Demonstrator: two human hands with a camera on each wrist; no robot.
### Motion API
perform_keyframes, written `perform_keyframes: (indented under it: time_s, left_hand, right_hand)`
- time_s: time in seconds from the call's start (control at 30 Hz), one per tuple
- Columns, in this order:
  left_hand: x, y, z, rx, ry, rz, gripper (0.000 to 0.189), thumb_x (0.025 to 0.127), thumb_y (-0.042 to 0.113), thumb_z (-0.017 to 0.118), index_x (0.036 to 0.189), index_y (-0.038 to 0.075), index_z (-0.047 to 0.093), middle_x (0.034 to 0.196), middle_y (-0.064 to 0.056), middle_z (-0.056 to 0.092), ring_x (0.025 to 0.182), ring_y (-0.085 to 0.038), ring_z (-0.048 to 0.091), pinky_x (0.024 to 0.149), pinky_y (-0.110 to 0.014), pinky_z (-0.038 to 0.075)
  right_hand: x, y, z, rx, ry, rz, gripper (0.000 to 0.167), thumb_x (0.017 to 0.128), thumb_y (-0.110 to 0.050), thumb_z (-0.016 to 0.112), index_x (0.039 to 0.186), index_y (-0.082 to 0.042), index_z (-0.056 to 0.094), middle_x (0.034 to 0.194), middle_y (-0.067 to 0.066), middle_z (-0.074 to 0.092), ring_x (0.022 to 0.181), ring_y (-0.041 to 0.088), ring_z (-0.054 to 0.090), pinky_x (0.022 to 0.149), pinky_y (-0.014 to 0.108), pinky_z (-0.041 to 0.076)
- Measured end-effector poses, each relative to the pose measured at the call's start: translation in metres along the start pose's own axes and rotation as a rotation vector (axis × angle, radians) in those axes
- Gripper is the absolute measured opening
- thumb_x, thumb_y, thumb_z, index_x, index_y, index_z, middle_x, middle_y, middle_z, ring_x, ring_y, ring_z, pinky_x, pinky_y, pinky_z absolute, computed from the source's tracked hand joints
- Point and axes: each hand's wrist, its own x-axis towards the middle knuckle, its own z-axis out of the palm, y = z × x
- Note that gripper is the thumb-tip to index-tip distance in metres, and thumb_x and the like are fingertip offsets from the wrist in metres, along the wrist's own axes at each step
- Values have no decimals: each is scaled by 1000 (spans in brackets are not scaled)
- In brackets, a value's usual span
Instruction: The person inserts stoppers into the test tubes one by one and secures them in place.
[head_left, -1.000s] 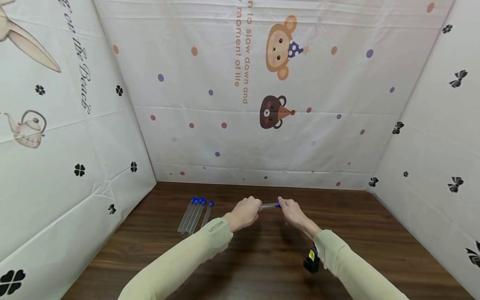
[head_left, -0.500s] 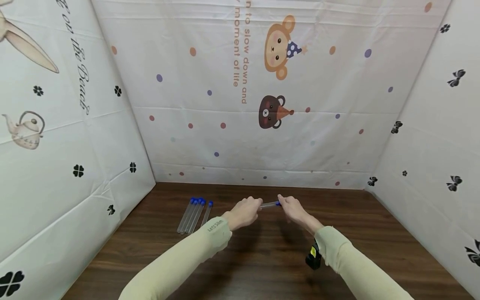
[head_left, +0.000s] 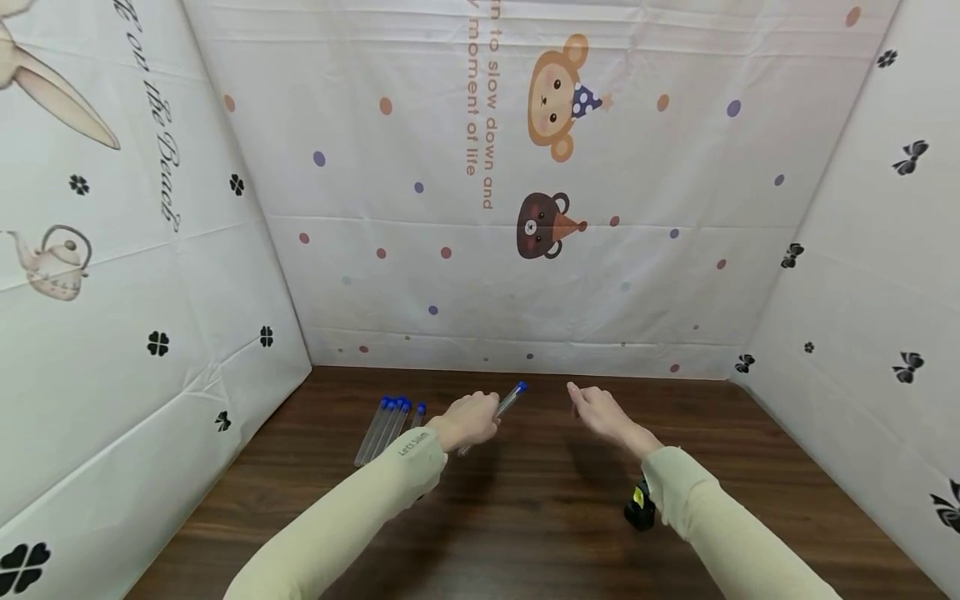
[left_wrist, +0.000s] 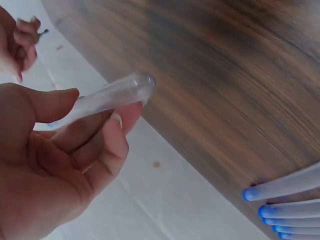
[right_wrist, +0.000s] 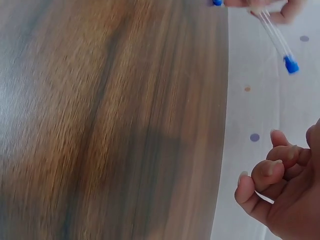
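Note:
In the head view my left hand (head_left: 468, 419) pinches a clear test tube (head_left: 512, 400) with a blue cap. The tube slants, its capped end pointing up and away to the right. The left wrist view shows the rounded clear end of the test tube (left_wrist: 142, 87) past my thumb and fingertips. My right hand (head_left: 606, 417) hovers over the table to the right, apart from the tube; in the right wrist view the fingers (right_wrist: 267, 172) curl loosely around nothing. Several more blue-capped test tubes (head_left: 375, 437) lie side by side left of my left hand, one partly behind it.
The dark wooden table (head_left: 555, 542) meets a white printed cloth wall (head_left: 615, 292) at the back, with similar cloth on both sides. A black item with a yellow patch (head_left: 640, 508) sits under my right cuff.
My right hand has let go of the tube's blue cap and drawn off to the right. My left hand has moved left with the tube, whose capped end now tilts up.

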Motion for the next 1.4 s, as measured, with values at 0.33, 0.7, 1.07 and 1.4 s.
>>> perform_keyframes:
  time_s: [0.33,0.7,1.07,1.4]
  left_hand:
    - [-7,-25,-7,-126,-21,-112,13,95,10,57,91,-1,63,68,-9,62,47,-16,59,43,-25,47]
    - [-12,-39,-17,-99,-39,-226,23,88,9,68,69,1,59,58,-13,63,46,-25,66,41,-27,50]
    - [-15,-54,-19,-49,-89,-316,15,86,11,71,80,-1,64,60,-13,63,53,-29,69,46,-31,54]
    - [-13,-64,-17,8,-116,-350,19,85,13,73,94,-2,66,67,-13,65,45,-23,65,51,-27,55]
  right_hand:
    - [-5,10,-9,24,-52,47,55,107,-34,26,80,-3,62,55,3,47,46,16,42,59,30,43]
    - [-4,15,-14,27,-74,69,54,107,-34,27,86,0,64,58,10,52,46,16,42,56,31,45]
    - [-4,21,-15,9,-91,84,54,107,-36,27,78,-4,61,53,0,45,42,14,39,56,30,42]
    - [-3,20,-15,13,-117,95,54,106,-37,26,75,-6,57,51,-2,40,39,12,35,49,30,42]
